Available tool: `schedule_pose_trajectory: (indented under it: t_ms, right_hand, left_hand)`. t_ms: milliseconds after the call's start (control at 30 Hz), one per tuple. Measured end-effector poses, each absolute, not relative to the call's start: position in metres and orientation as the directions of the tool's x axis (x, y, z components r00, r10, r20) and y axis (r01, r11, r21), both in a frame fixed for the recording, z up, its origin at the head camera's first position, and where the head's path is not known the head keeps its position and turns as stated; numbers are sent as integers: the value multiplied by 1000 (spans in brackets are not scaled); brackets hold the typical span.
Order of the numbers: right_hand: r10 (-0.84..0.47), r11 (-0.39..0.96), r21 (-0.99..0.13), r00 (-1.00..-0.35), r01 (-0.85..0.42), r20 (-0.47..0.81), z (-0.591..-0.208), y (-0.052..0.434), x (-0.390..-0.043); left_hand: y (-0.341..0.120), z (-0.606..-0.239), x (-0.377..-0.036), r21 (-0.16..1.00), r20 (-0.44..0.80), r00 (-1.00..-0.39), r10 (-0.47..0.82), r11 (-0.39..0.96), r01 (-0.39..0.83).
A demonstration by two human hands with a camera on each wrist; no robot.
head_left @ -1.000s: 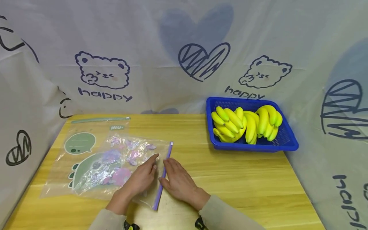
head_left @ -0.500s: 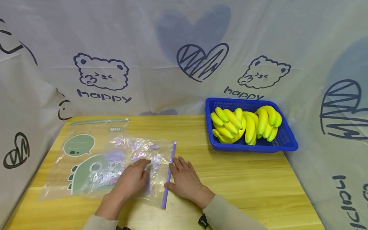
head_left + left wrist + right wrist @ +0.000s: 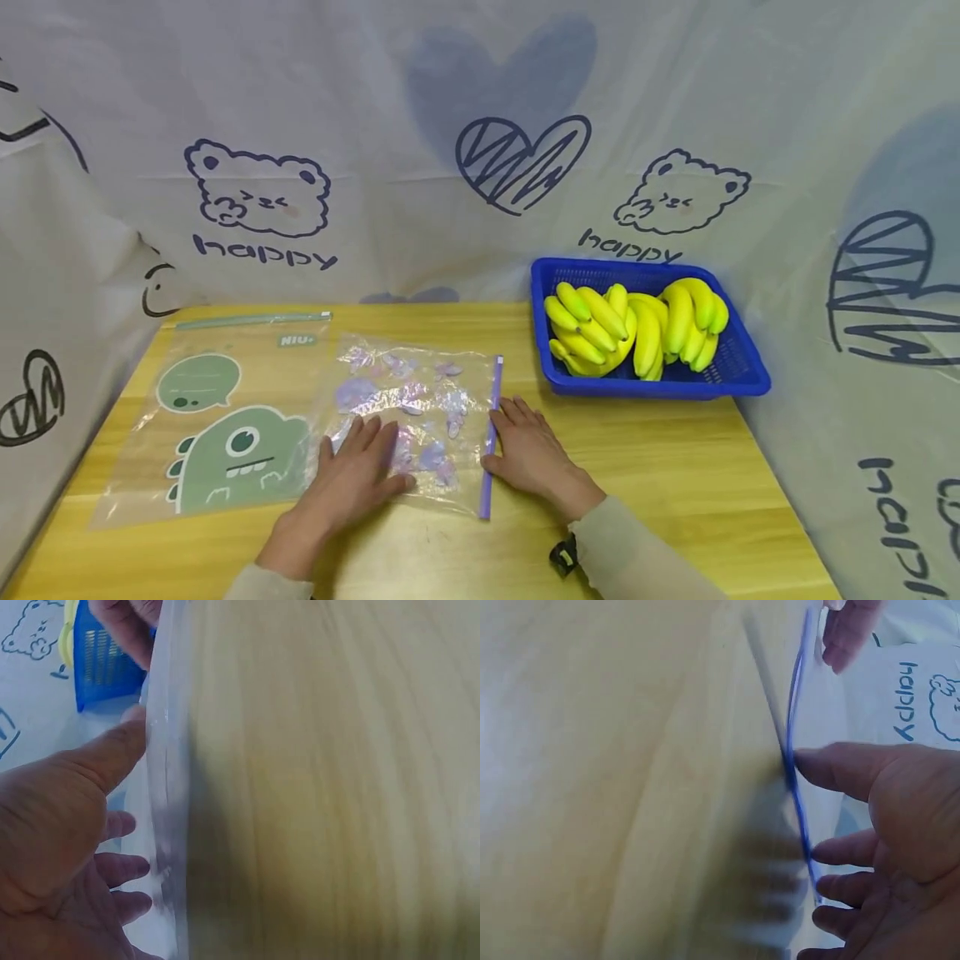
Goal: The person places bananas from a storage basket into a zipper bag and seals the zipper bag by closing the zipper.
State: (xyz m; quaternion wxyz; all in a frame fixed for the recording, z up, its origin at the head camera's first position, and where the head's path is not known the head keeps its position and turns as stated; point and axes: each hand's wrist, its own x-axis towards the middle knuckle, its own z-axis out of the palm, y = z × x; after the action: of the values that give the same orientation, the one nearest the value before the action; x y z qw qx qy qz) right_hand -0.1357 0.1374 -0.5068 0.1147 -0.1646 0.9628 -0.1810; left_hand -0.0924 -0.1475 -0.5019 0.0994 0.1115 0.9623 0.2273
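Yellow wood-grain bench (image 3: 637,500). Nearest, we note a left hand (image 3: 350,482) and a right hand (image 3: 536,458), fingers (image 3: 384,440) outstretched, gripping nothing: left's rest on the clear bag (image 3: 427,421), right's touch its purple strip (image 3: 497,382). The bag lies flat mid-bench, glossy, wrinkled, with lilac and pink patches. To its left, we see a green-dinosaur bag (image 3: 255,375); farther back, bananas (image 3: 647,337) in a blue basket (image 3: 645,387).

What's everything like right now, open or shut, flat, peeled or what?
Purple-edged bag, spread out; can't tell if sealed
Left hand, touching that bag
Right hand, touching its purple strip
Dinosaur bag, lying flat; can't tell if sealed
Bananas, unpeeled, in bunches
Basket, uncovered, bananas inside
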Motion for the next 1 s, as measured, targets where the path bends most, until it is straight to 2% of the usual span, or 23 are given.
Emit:
schedule_pose_trajectory:
  t_ms: [167,500,700,833,1000]
  right_hand:
    - [-359,862,-431,-922,-266,-148,-512,137,-134]
    - [-360,876,-389,-922,-284,-139,-517,133,-127]
    - [-363,870,-399,-924,-289,-121,-516,136,-129]
    - [-359,855,-436,-926,-279,-112,-516,139,-129]
    - [-335,824,-500,-941,-265,-52,-516,141,-129]
  left_hand:
    - [-143,-504,-91,447,-152,-950,272,877,179]
    - [-141,-502,-94,399,-179,-948,265,900,176]
    - [-132,-495,-101,426,-196,-945,263,890,159]
    - [-116,-490,-107,454,-164,-938,306,867,204]
    - [-92,-486,-111,433,-61,-928,367,848,306]
